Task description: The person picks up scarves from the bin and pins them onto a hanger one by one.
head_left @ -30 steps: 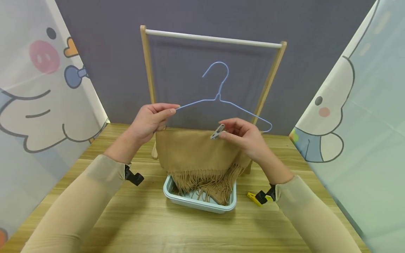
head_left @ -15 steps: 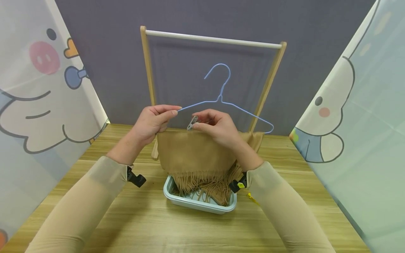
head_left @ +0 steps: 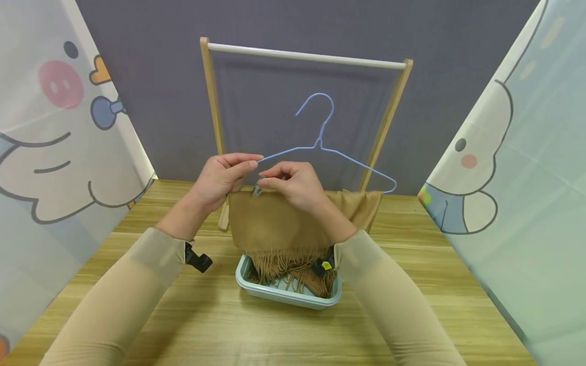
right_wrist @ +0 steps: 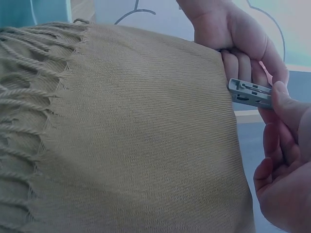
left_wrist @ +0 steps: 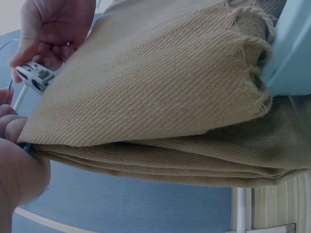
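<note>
My left hand (head_left: 220, 178) grips the left end of a blue wire hanger (head_left: 350, 159), held upright with its hook on top. A tan fringed scarf (head_left: 274, 223) drapes over the hanger's lower bar, its fringe dropping into a light blue tub (head_left: 286, 296). Between thumb and fingers, my right hand (head_left: 297, 185) pinches a grey clothespin (right_wrist: 250, 93). In the right wrist view the clothespin's tip is right at the scarf's top edge, close to the left hand. The left wrist view shows the clothespin (left_wrist: 35, 75) beside the fold, with layers of scarf hanging below.
Behind the hanger stands a rack with wooden posts (head_left: 389, 122) and a white crossbar (head_left: 306, 56). The tub sits on a wood-grain table (head_left: 206, 315). Printed cartoon panels (head_left: 476, 152) flank both sides, and a grey wall (head_left: 265, 20) closes the back.
My right hand has carried the clothespin leftward along the scarf's top edge, close to the left hand. The left hand keeps its grip; the hanger has shifted slightly right and down.
</note>
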Motion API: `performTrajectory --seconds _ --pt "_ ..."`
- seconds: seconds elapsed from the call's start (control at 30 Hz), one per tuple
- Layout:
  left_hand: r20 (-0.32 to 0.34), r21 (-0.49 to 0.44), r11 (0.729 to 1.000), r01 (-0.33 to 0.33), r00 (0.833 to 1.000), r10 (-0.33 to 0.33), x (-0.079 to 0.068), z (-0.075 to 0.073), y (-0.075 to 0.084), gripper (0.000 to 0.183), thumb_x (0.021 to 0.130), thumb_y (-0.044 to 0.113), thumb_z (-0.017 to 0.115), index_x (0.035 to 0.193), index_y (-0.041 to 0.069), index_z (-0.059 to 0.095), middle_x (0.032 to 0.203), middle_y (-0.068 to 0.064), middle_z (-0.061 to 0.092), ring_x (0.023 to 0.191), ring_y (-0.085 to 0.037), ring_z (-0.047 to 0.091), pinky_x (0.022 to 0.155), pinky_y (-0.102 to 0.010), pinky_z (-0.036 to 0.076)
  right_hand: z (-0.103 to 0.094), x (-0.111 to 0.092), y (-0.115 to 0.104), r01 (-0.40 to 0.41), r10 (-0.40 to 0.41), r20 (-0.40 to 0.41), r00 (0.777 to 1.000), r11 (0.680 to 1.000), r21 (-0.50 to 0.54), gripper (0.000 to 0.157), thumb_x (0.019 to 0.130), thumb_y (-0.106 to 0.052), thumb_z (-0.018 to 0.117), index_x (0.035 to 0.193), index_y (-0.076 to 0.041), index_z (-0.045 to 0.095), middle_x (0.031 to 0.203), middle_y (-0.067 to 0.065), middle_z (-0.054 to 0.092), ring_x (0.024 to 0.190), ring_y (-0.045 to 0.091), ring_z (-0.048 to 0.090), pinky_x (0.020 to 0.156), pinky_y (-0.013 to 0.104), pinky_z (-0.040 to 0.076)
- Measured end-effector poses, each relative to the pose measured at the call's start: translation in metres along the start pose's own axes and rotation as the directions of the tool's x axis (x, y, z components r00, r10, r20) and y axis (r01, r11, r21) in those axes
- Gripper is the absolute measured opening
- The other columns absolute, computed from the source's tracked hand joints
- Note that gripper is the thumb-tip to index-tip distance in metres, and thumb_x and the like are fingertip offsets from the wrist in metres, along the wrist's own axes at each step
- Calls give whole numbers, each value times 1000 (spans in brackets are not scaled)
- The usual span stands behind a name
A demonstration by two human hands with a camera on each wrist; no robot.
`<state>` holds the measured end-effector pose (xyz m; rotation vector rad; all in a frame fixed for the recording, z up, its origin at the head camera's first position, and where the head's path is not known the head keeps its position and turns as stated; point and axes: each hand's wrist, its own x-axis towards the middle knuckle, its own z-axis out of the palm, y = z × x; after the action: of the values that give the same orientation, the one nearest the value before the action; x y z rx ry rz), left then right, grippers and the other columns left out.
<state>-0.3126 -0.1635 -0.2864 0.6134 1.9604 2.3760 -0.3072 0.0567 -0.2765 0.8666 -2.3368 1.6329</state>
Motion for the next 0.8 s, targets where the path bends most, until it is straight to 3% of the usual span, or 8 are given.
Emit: performTrajectory --seconds 0.3,0.6,0.8 --pt "-2 -13 1000 10 1000 -10 0 3 -2 24 108 7 68 110 22 88 49 10 43 40 -4 28 52 -32 12 6 7 2 -23 25 23 999 996 -90 9 93 -17 90 97 -9 88 83 2 81 67 6 60 60 21 48" --pt "-3 -11 1000 -23 1000 23 -1 7 0 28 108 6 67 108 24 88 48 10 45 39 -4 27 51 -32 12 11 9 5 -1 13 81 997 989 -145 15 94 -17 90 103 -6 87 91 4 83 71 6 62 63 20 49" --pt "-6 -9 1000 -7 1000 7 -3 6 -2 28 109 7 66 108 25 87 49 10 43 39 -4 27 51 -31 12 15 5 8 -21 37 94 995 986 -165 19 93 -21 91 107 -8 86 96 3 84 74 8 62 64 20 48"
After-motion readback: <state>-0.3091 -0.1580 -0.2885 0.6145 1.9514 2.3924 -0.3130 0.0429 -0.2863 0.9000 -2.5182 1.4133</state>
